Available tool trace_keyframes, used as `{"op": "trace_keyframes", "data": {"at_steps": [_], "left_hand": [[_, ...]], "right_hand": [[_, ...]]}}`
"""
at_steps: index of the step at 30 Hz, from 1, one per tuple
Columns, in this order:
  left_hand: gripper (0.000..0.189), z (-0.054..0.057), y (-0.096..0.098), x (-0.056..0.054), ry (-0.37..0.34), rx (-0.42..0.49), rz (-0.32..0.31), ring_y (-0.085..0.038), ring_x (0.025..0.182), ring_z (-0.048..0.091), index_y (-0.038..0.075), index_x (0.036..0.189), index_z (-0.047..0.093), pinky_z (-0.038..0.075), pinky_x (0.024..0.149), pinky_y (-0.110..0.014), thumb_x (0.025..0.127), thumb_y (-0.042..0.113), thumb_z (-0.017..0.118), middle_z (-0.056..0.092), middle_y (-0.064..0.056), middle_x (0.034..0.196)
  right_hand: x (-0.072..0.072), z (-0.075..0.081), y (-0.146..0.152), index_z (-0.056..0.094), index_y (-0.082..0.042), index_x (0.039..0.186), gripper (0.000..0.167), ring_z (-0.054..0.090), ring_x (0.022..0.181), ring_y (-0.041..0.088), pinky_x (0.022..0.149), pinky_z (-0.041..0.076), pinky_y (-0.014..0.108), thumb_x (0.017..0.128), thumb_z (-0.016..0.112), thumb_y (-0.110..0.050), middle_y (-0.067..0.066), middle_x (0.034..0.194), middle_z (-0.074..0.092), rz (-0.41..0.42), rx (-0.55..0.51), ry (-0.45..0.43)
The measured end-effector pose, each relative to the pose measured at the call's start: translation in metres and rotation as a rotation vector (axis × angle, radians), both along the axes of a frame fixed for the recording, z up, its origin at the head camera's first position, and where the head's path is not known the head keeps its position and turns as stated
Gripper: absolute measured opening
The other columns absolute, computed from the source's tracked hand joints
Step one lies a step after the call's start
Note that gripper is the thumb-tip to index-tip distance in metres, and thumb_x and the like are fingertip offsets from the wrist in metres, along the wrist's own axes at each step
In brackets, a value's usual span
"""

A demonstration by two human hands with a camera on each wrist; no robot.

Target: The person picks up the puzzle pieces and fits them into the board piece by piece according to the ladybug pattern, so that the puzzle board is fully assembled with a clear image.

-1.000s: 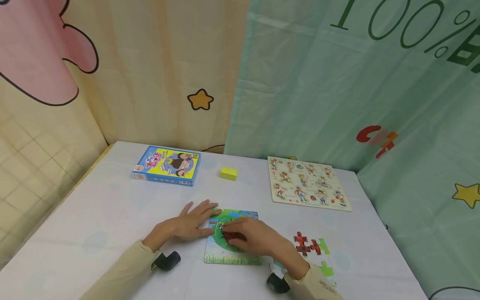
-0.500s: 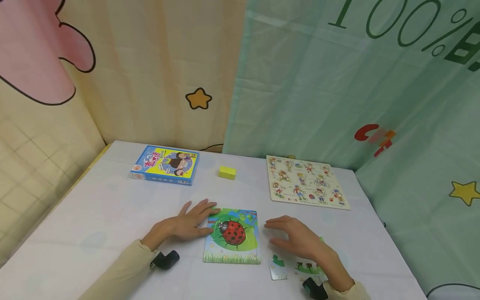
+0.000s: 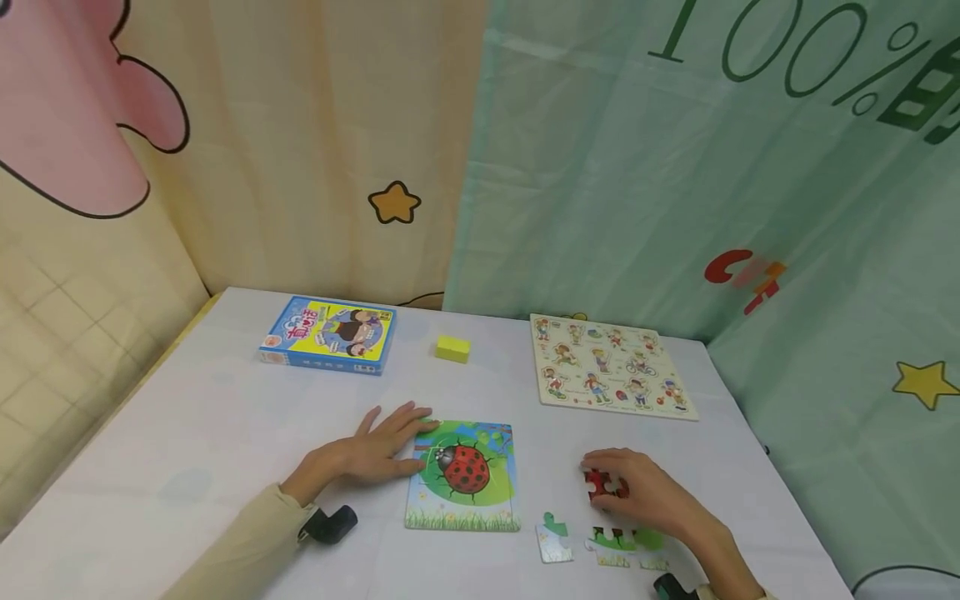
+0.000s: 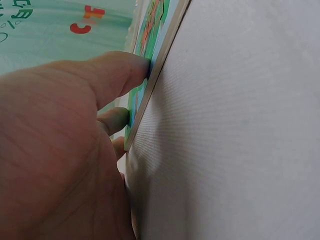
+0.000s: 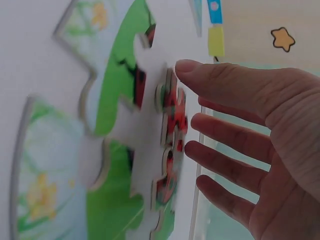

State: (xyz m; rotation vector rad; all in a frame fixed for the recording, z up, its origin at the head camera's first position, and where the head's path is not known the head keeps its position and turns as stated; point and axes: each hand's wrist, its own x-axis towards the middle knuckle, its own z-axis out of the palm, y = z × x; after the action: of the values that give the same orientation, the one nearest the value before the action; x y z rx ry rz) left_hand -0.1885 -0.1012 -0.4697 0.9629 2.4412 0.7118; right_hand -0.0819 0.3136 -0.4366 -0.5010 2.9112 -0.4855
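Observation:
A square ladybug puzzle board (image 3: 467,500) lies at the middle front of the table. My left hand (image 3: 378,446) rests at its left edge with spread fingers, thumb and fingertips on the rim, as the left wrist view also shows. My right hand (image 3: 648,492) hovers over two red-and-black puzzle pieces (image 3: 597,482) to the board's right. In the right wrist view, the thumb and relaxed fingers stand apart beside a red puzzle piece (image 5: 175,107), with nothing gripped. Green grass puzzle pieces (image 3: 615,540) lie below that hand, and a pale corner piece (image 3: 555,542) sits nearer the board.
A blue and yellow box (image 3: 330,333) lies at the back left. Beside it is a small yellow block (image 3: 453,348). A wooden picture board (image 3: 611,367) with figures lies at the back right, before the curtain (image 3: 600,208).
My right hand has lifted off the ladybug board and moved right to the loose red pieces, uncovering the ladybug picture. My left hand stays on the board's left edge.

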Motion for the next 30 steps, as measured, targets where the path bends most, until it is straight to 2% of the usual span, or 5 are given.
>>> {"op": "trace_keyframes", "data": {"at_steps": [3, 12, 21, 30], "left_hand": [[0.064, -0.002, -0.001, -0.001, 0.004, -0.003, 0.002, -0.034, 0.156, 0.003, 0.019, 0.155, 0.036, -0.007, 0.120, -0.067, 0.100, 0.045, 0.056, 0.021, -0.006, 0.167], [0.064, -0.003, -0.001, -0.001, 0.017, -0.007, -0.002, -0.033, 0.157, 0.004, 0.018, 0.155, 0.036, -0.006, 0.120, -0.067, 0.100, 0.044, 0.055, 0.022, -0.005, 0.167], [0.064, -0.001, 0.000, -0.001, 0.006, -0.009, -0.022, -0.035, 0.156, 0.003, 0.018, 0.156, 0.034, -0.006, 0.119, -0.068, 0.101, 0.044, 0.054, 0.020, -0.006, 0.167], [0.064, 0.001, -0.001, 0.000, 0.004, 0.006, -0.012, -0.037, 0.156, 0.004, 0.016, 0.155, 0.036, -0.006, 0.119, -0.068, 0.101, 0.044, 0.054, 0.021, -0.009, 0.167]], "right_hand": [[0.002, -0.002, 0.006, 0.068, -0.016, 0.128, 0.050, 0.059, 0.125, 0.030, 0.103, 0.049, 0.054, 0.086, 0.078, -0.039, 0.002, 0.134, 0.064, -0.025, 0.002, -0.008], [0.003, -0.001, 0.011, 0.068, -0.021, 0.129, 0.051, 0.057, 0.127, 0.032, 0.102, 0.048, 0.058, 0.084, 0.080, -0.042, 0.000, 0.136, 0.063, -0.025, -0.052, -0.080], [0.004, -0.002, 0.014, 0.068, -0.022, 0.127, 0.052, 0.058, 0.124, 0.029, 0.101, 0.050, 0.055, 0.082, 0.080, -0.045, -0.001, 0.134, 0.062, -0.005, -0.003, -0.040], [-0.007, -0.003, 0.005, 0.068, -0.020, 0.125, 0.048, 0.061, 0.120, 0.023, 0.099, 0.053, 0.049, 0.084, 0.080, -0.042, -0.005, 0.128, 0.066, 0.048, -0.001, 0.039]]}}
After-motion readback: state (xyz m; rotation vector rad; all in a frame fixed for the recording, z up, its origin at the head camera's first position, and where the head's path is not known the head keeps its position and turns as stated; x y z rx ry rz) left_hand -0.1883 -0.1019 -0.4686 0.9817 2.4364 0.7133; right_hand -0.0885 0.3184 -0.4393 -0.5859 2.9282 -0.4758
